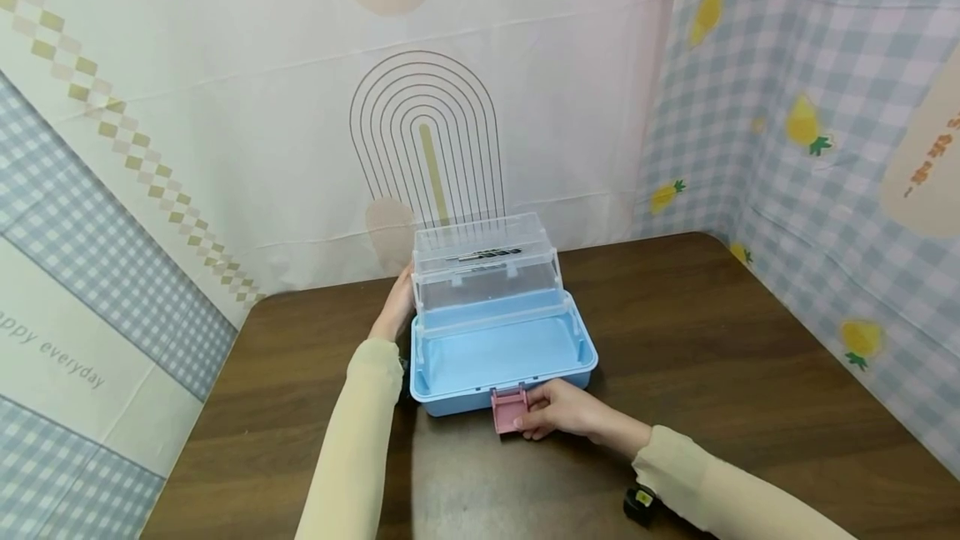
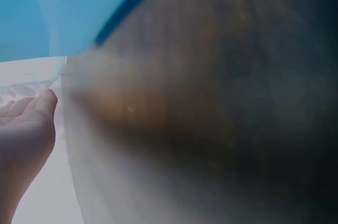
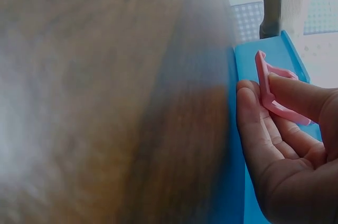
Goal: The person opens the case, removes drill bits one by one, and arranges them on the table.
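Pink latch (image 1: 507,413) pinched at the front of a blue box (image 1: 487,357)

Set on the bench (image 1: 712,357), near a pale cloth backdrop (image 1: 247,148), with clear tiers (image 1: 487,283) raised over the rear of the blue box and the base exposed at the front. Lying in the upper tier, a few dark slim pieces (image 1: 483,255). Attached at the middle of the front rim, the pink latch, jutting outward. Drawn close on that latch, the right grip (image 1: 558,411): thumb on the inner face, fingers behind, only thin plastic between. Placed at the left rear of the box, beside the clear tiers, the left grip (image 1: 396,305), fingertips partly hidden; apparently touching the side, but cropped in the left wrist view, so cannot tell how far curled or whether holding anything. Covering both forearms, cream sleeves (image 1: 352,432). Beside the right cuff, a small black object (image 1: 639,505) with a yellowish patch.
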A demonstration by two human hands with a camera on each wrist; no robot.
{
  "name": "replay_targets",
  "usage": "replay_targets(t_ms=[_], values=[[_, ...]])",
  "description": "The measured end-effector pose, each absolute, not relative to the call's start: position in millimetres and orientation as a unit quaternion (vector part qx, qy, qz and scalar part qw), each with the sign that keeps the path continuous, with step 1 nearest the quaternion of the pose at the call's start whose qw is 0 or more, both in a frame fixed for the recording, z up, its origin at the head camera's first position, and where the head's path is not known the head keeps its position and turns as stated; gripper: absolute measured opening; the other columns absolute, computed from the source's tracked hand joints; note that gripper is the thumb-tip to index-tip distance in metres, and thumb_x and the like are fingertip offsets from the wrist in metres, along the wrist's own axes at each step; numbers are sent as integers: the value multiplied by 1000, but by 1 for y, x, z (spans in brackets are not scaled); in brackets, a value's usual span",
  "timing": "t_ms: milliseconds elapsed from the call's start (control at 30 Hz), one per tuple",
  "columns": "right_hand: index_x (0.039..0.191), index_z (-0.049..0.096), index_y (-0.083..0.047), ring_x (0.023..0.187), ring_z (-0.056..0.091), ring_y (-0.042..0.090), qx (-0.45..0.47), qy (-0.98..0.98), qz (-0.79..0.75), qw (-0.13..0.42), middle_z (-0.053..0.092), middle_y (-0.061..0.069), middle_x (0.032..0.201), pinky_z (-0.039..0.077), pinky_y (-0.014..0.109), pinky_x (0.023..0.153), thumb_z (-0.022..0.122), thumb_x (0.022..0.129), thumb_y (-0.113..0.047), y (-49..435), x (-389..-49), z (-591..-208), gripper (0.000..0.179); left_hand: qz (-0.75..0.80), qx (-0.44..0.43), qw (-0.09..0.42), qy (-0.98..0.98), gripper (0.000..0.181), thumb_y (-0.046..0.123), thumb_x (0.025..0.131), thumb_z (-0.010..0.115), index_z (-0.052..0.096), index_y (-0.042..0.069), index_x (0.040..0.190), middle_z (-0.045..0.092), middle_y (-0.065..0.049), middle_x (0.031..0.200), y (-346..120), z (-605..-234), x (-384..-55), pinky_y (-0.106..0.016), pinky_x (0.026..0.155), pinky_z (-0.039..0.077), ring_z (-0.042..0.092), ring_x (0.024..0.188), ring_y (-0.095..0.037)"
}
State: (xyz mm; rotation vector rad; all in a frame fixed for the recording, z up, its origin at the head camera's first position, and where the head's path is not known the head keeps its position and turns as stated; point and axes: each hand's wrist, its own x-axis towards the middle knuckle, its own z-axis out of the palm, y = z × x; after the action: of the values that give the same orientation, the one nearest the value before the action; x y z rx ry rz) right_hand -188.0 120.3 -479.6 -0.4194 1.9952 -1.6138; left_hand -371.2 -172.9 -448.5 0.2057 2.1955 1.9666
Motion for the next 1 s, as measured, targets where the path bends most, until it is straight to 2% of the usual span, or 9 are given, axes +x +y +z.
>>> replay_targets(t_ms=[233, 433, 700, 1000], values=[[93, 71, 9, 71, 69, 17, -153, 737, -597, 278, 73, 15, 82, 60, 35, 70, 72, 92, -6, 119, -184, -479, 15, 661, 54, 90, 743, 57, 40, 111, 31, 16, 23, 164, 11, -2, 169, -179, -476, -384, -49, 122, 13, 9, 154, -24], [94, 71, 7, 72, 70, 17, -151, 730, -600, 290, 73, 15, 83, 60, 34, 70, 72, 93, -7, 117, -179, -478, 15, 645, 57, 78, 758, 62, 48, 109, 33, 15, 25, 164, 12, -1, 169, -183, -483, -379, -49, 121, 16, 10, 154, -25], [93, 71, 8, 70, 69, 16, -148, 719, -610, 298, 73, 16, 81, 60, 33, 69, 71, 93, -5, 113, -173, -479, 13, 632, 45, 83, 769, 66, 50, 109, 32, 18, 15, 163, 19, -10, 167, -185, -482, -373, -50, 120, 19, 19, 152, -30], [93, 71, 8, 69, 68, 14, -151, 716, -615, 295, 73, 14, 81, 60, 32, 69, 71, 93, -5, 113, -171, -479, 13, 627, 58, 75, 773, 62, 39, 111, 33, 17, 8, 162, 20, -13, 166, -184, -481, -371, -48, 120, 20, 20, 151, -31]])
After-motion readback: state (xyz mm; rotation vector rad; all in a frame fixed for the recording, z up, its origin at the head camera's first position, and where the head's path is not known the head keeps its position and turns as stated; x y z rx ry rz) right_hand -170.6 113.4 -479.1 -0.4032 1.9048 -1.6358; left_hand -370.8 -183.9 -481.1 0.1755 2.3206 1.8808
